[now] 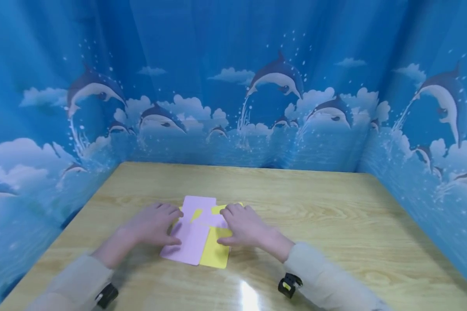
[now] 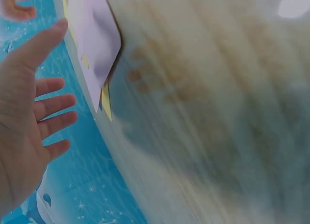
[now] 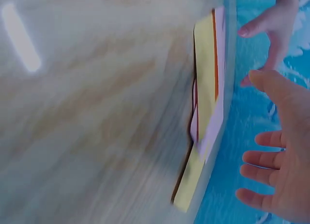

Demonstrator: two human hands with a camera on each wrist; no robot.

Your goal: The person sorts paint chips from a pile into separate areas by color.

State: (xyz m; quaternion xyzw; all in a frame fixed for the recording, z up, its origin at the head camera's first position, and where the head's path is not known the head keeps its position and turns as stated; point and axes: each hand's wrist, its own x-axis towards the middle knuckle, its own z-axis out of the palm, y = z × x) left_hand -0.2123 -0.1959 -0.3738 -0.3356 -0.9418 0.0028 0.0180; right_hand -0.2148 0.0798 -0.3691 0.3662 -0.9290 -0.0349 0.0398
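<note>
Several flat lilac and yellow cards with rounded corners lie overlapping in a loose pile on the wooden table. A lilac card (image 1: 188, 242) is at the front left of the pile, partly over a yellow card (image 1: 215, 257). My left hand (image 1: 155, 225) is over the pile's left side, its thumb and fingers spread apart. Over the right side is my right hand (image 1: 243, 226), held the same way. Both wrist views show nothing in the left palm (image 2: 22, 112) or the right palm (image 3: 290, 171), each standing off from the cards. Parts of the pile are hidden under the hands.
The wood-grain table (image 1: 315, 216) extends around the pile, with a bright light reflection (image 1: 249, 296) near its front. A blue curtain (image 1: 202, 56) printed with dolphins and clouds surrounds the back and sides. Small black devices (image 1: 289, 285) sit at the sleeves.
</note>
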